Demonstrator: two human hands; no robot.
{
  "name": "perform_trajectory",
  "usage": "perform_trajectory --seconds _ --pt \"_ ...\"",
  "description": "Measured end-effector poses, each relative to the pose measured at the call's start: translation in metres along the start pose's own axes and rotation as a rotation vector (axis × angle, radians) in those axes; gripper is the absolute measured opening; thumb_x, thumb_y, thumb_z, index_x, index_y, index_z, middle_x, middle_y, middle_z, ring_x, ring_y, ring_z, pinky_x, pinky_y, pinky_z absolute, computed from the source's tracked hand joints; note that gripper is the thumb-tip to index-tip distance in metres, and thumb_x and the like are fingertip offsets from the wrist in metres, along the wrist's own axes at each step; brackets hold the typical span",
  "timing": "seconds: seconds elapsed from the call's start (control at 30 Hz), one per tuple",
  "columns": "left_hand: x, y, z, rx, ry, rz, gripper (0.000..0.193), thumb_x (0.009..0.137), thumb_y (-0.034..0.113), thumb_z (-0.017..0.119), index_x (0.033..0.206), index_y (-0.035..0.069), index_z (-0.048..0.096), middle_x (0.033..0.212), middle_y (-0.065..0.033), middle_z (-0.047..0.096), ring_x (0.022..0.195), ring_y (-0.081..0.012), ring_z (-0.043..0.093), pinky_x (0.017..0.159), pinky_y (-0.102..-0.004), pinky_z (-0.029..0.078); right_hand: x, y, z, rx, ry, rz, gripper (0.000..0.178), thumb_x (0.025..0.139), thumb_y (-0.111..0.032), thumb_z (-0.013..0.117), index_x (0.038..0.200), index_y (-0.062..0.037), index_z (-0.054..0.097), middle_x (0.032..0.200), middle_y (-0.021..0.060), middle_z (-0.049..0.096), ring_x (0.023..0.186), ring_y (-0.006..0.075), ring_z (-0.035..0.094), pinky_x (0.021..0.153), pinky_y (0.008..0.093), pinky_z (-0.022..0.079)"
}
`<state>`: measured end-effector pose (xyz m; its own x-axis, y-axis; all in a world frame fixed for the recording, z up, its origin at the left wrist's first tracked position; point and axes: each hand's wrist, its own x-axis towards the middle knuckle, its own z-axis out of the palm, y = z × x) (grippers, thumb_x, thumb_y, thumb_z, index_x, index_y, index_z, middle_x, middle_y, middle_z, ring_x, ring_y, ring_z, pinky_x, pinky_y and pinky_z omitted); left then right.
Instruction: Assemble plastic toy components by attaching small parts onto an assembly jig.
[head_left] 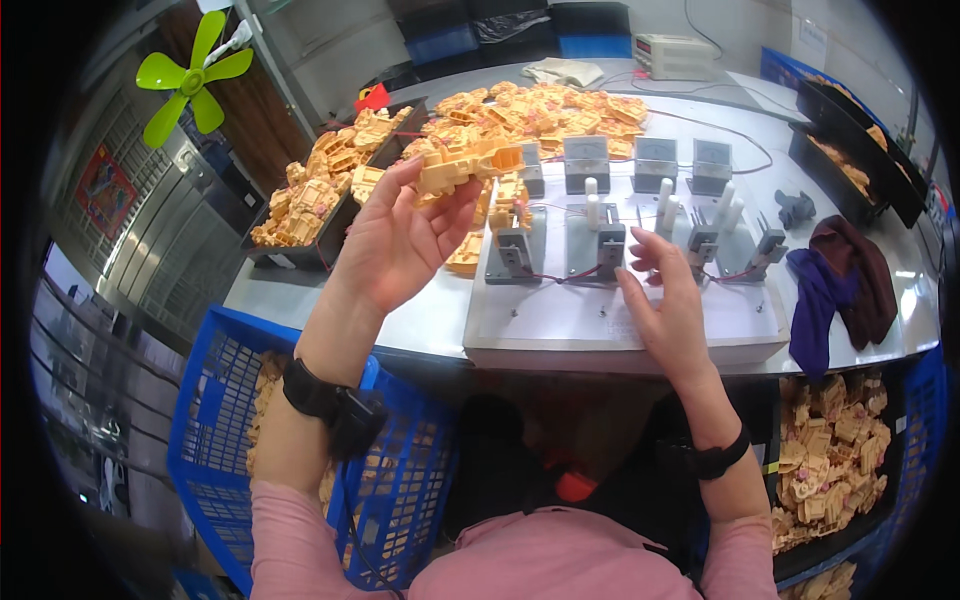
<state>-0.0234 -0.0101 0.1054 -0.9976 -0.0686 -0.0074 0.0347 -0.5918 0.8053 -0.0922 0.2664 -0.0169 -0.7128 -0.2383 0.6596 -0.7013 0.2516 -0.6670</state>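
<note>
My left hand (pixel 405 235) is raised at the left of a white test board (pixel 560 325). Pinched in its fingers is a yellow plastic moulded part (pixel 455 172), held level above the table. My right hand (pixel 668 305) hovers over the board's middle with its fingers apart and nothing visible between them. Its fingertips are near a grey clamp post (pixel 610 248) with red wires. Another yellow part (pixel 508 208) sits at the leftmost clamp post (pixel 513 255). White pegs (pixel 592 205) and several grey panel meters (pixel 587 165) stand behind the posts.
A pile of yellow parts (pixel 540 112) covers the table's back, beside a filled black tray (pixel 330 235). Black bins (pixel 855 180) and a dark cloth (pixel 850 280) lie right. Blue baskets (pixel 205 400) stand below left and right. A green fan (pixel 193 80) is upper left.
</note>
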Motion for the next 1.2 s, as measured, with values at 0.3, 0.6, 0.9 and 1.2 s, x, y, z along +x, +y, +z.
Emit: perform_trajectory --seconds 0.3,0.6,0.9,1.2 --pt "0.047 -0.014 0.033 0.453 0.003 0.15 0.055 0.095 0.033 0.069 0.137 0.007 0.044 0.123 -0.0157 0.06 0.111 -0.0199 0.066 0.088 -0.0271 0.058 0.006 -0.003 0.003 0.115 0.054 -0.046 0.043 0.092 -0.009 0.069 0.133 -0.0078 0.057 0.112 0.0122 0.06 0.098 0.0249 0.061 0.086 0.0362 0.05" --pt "0.092 -0.044 0.046 1.095 -0.089 0.179 0.06 0.093 0.037 0.072 0.138 0.009 0.042 0.104 -0.0135 0.068 0.087 -0.0123 0.064 0.074 -0.0266 0.053 0.004 -0.007 0.011 0.096 0.048 -0.066 0.037 0.091 -0.008 0.069 0.126 -0.006 0.06 0.103 0.0137 0.063 0.091 0.028 0.064 0.082 0.0377 0.053" --pt "0.091 -0.059 0.047 1.325 -0.257 0.346 0.046 0.097 0.033 0.067 0.132 0.009 0.052 0.088 -0.0095 0.07 0.081 -0.0121 0.063 0.07 -0.0286 0.049 0.0 -0.009 0.002 0.279 -0.053 0.011 0.021 0.089 -0.012 0.072 0.107 -0.0055 0.064 0.086 0.0105 0.069 0.085 0.0245 0.068 0.077 0.0356 0.053" --pt "0.083 -0.052 0.046 1.541 -0.231 0.212 0.042 0.103 0.024 0.06 0.142 0.011 0.054 0.093 -0.004 0.069 0.087 -0.0076 0.062 0.075 -0.025 0.048 -0.009 -0.016 0.009 0.116 -0.008 -0.082 0.016 0.087 -0.011 0.073 0.096 -0.0039 0.063 0.091 0.0102 0.063 0.081 0.0269 0.061 0.079 0.0376 0.05"
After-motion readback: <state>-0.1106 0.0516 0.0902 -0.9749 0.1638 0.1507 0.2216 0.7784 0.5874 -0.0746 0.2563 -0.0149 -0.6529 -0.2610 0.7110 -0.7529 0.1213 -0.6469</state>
